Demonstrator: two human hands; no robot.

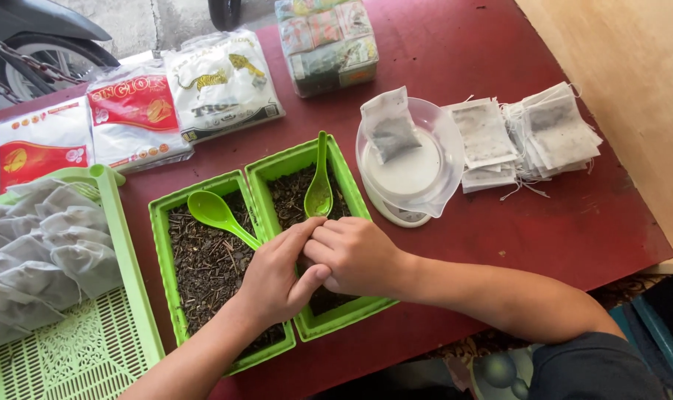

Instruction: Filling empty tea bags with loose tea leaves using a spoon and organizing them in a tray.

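My left hand (275,278) and my right hand (356,255) meet over the near end of two green trays of dark dried leaves, fingertips pinched together; what they pinch is hidden. The left tray (161,244) holds a green spoon (216,213) lying on the leaves. In the right tray (349,185), another green spoon (319,189) stands in the leaves. Past the right tray, a small white scale with a clear bowl (410,174) carries one filled white sachet (390,127).
A pile of filled white sachets (529,137) lies right of the scale. A green slotted basket (92,333) at the left holds several stuffed mesh bags (44,252). Printed packets (136,115) and a wrapped bundle (327,44) sit at the back of the red table (558,222).
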